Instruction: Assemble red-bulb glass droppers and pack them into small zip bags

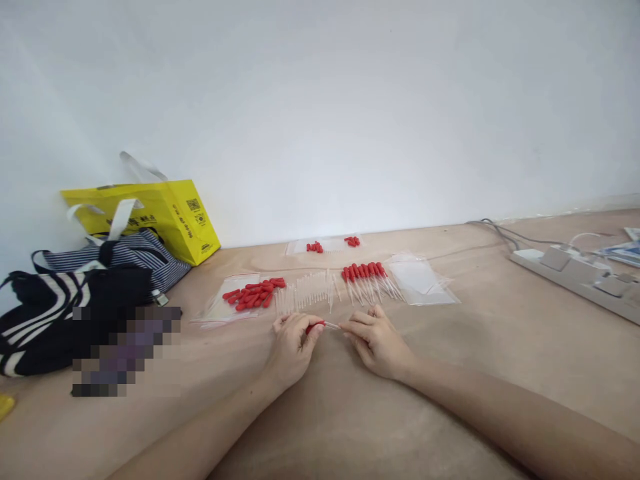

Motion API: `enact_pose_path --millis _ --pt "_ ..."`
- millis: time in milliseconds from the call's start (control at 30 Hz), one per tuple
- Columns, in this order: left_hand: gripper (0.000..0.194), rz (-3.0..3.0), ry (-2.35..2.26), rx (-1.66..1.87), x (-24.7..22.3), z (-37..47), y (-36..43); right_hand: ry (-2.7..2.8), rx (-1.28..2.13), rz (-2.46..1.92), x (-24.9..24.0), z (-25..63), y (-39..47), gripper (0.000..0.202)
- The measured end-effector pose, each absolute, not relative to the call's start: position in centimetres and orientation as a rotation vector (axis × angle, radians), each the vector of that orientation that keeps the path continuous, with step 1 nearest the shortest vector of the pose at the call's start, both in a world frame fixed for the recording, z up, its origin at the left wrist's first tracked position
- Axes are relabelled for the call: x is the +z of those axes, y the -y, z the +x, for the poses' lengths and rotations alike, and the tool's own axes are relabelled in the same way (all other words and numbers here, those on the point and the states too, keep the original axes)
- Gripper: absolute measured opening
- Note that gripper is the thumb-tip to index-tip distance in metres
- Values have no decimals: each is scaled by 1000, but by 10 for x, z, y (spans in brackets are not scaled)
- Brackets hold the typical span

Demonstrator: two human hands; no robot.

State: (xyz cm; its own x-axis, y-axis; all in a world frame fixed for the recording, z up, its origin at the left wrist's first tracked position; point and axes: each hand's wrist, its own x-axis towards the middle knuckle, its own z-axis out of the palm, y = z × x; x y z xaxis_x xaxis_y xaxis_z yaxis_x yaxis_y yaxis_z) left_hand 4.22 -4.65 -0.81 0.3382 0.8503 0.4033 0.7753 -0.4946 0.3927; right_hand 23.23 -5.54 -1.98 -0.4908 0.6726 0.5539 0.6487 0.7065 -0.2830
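My left hand is closed on a red rubber dropper bulb in the middle of the table. From the bulb a thin clear dropper tube points right, and its other end is pinched by my right hand. Beyond my hands lies a row of loose clear tubes. Left of them is a pile of red bulbs, partly on clear plastic bags. To the right, several droppers with red bulbs on their tubes lie side by side.
More red bulbs and tubes lie near the wall. Clear plastic bags rest right of the droppers. At far left stand a yellow bag and dark striped cloth items. A power strip with cables runs along the right.
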Motion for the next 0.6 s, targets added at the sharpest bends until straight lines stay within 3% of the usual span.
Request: enact_pose_path --millis 233,600 --pt "19 2562 -1438 831 -8 40 49 2347 -139 -956 -19 240 50 37" --pt "19 2677 -1290 844 -5 43 56 2345 -73 -925 -16 238 52 27"
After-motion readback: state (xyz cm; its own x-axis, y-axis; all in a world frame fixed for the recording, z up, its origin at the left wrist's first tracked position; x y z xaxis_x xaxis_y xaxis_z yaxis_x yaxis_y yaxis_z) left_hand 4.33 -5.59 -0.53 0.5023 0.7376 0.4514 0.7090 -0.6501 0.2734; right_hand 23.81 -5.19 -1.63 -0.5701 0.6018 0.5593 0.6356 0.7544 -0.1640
